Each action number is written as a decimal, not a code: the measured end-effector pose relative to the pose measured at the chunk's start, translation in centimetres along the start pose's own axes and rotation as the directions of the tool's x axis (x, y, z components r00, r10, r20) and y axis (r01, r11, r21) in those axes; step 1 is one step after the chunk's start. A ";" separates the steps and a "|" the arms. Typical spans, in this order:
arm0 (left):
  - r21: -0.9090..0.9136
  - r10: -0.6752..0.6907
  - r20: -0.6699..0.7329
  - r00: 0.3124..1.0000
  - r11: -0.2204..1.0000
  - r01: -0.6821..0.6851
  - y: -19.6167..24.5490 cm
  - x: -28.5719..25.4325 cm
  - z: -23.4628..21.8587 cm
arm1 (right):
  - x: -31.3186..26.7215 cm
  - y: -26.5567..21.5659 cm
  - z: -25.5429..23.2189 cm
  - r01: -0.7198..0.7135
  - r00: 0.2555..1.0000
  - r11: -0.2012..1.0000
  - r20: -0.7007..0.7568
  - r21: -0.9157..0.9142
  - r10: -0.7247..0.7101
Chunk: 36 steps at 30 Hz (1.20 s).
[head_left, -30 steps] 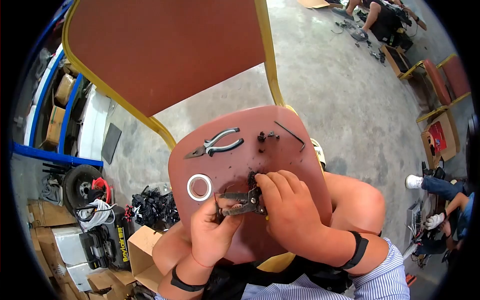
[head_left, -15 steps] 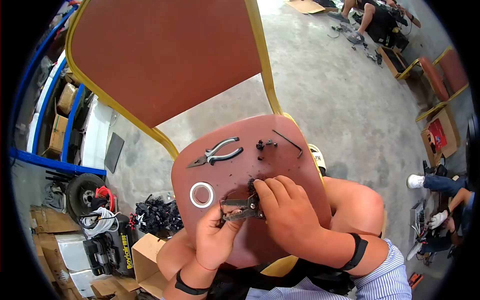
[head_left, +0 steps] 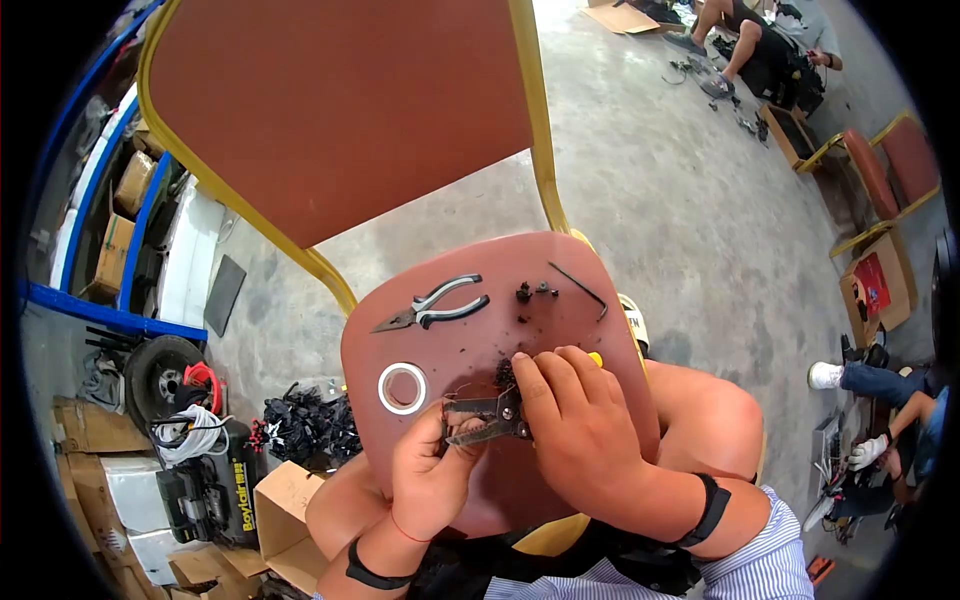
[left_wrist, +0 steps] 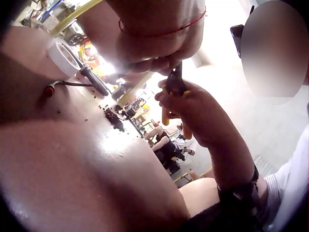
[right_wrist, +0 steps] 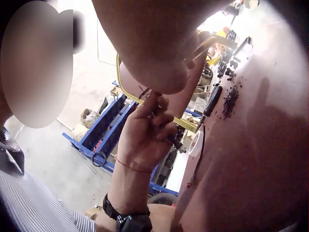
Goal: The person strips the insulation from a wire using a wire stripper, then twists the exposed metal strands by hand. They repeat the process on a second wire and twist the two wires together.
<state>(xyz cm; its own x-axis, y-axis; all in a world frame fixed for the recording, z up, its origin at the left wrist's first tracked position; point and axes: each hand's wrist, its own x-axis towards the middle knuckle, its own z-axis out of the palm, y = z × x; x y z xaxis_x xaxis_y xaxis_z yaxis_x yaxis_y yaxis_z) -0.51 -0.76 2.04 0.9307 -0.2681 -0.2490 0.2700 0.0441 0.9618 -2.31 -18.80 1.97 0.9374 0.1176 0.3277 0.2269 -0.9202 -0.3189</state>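
My right hand point(head_left: 590, 430) grips wire strippers point(head_left: 480, 418) over the chair seat, their dark jaws spread and pointing left. Their yellow handles show below the fingers in the left wrist view. Beside the jaw tips, my left hand point(head_left: 430, 480) pinches a thin dark wire point(right_wrist: 143, 92), mostly hidden by the fingers. On the seat under the hands lies a dark cable point(left_wrist: 72, 84) with a red end. Dark crumbs point(left_wrist: 115, 120) are heaped beyond the strippers.
Grey-handled pliers point(head_left: 435, 303), a white tape roll point(head_left: 402, 388), a hex key point(head_left: 580, 291) and small black parts point(head_left: 535, 291) lie on the red seat point(head_left: 500, 490). The chair's backrest point(head_left: 340, 110) rises behind. An open cardboard box point(head_left: 290, 530) stands at the left knee.
A yellow handle end now shows above my right hand's knuckles. Both hands stay nearly in place at the strippers, and the head view has shifted slightly.
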 end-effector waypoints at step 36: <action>-0.091 -0.012 0.065 0.998 0.996 0.018 -0.4 0.3 -0.2 | 0.8 0.5 0.8 0.039 0.996 0.998 -0.087 0.043 -0.035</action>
<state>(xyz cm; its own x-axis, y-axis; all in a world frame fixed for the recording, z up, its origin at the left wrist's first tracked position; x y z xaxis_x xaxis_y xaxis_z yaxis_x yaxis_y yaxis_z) -0.26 -0.66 1.54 0.9092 -0.3309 -0.2526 0.3081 0.1267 0.9429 -1.21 -18.82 1.38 0.9024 0.1166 0.4148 0.2741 -0.8981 -0.3438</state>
